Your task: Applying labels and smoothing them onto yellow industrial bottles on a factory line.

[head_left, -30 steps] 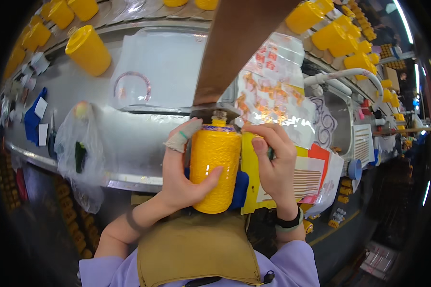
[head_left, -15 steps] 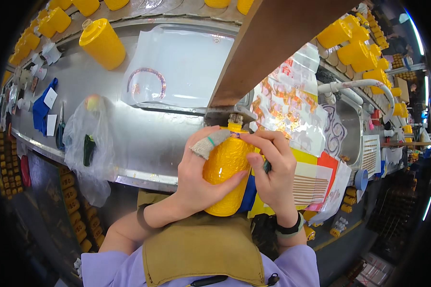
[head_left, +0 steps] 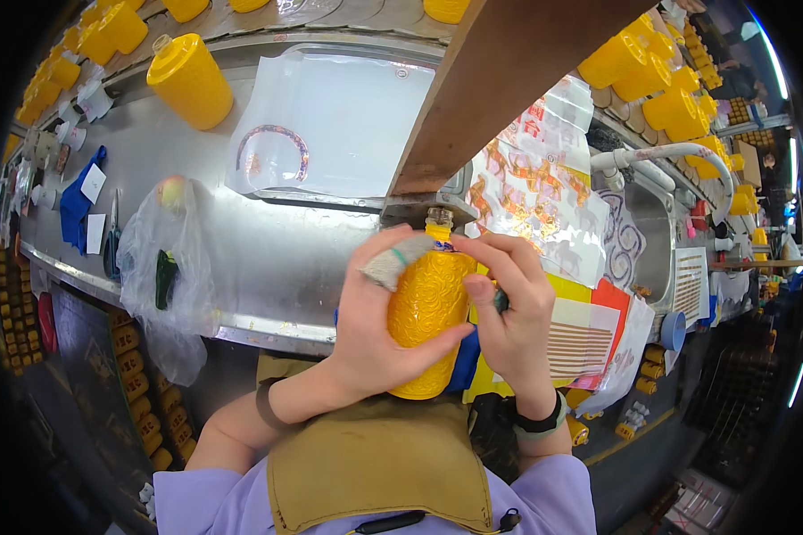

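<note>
My left hand is wrapped round a yellow bottle with a raised surface pattern and a clear glass mouth. A grey-white cloth-like piece with a teal stripe covers part of the left fingers against the bottle's shoulder. The fingertips of my right hand press at the bottle's neck, on a small purple-patterned strip. Tucked in the curled right fingers is a dark green thing, mostly hidden. The bottle stands tilted in front of my apron.
A brown beam comes down just beyond the bottle. A white tray with a wet patterned strip lies far left of it. Decal sheets and a sink are at right. A plastic bag and another yellow bottle stand left.
The bottle has shifted slightly right and turned in my left hand. My right fingertips have moved a little along the neck strip.
</note>
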A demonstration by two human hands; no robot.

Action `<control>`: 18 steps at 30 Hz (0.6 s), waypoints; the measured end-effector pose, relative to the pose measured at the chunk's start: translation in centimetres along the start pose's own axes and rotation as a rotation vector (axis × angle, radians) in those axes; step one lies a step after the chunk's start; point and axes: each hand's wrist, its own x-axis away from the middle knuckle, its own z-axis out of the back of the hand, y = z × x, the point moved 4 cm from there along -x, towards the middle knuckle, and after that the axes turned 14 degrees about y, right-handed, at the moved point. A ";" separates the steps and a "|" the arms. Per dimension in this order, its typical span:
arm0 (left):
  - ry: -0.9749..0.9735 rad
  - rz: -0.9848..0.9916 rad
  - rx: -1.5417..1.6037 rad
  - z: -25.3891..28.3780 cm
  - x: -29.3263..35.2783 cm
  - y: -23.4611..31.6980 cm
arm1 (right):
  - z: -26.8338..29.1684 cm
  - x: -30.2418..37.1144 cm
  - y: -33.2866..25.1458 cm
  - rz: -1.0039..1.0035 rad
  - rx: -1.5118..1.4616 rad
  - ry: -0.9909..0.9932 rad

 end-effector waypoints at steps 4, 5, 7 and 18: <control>0.007 -0.047 -0.095 -0.2 -0.6 1.0 | -0.2 0.1 -0.1 0.049 0.018 0.010; 0.011 -0.030 -0.092 -0.1 -0.6 0.8 | -0.2 0.1 0.0 0.048 0.029 -0.001; -0.018 -0.005 -0.044 0.0 -0.4 0.1 | 0.0 0.1 0.4 0.024 0.034 0.007; -0.004 0.007 0.114 0.7 -0.1 -0.7 | 0.8 -0.5 0.3 -0.005 0.041 0.012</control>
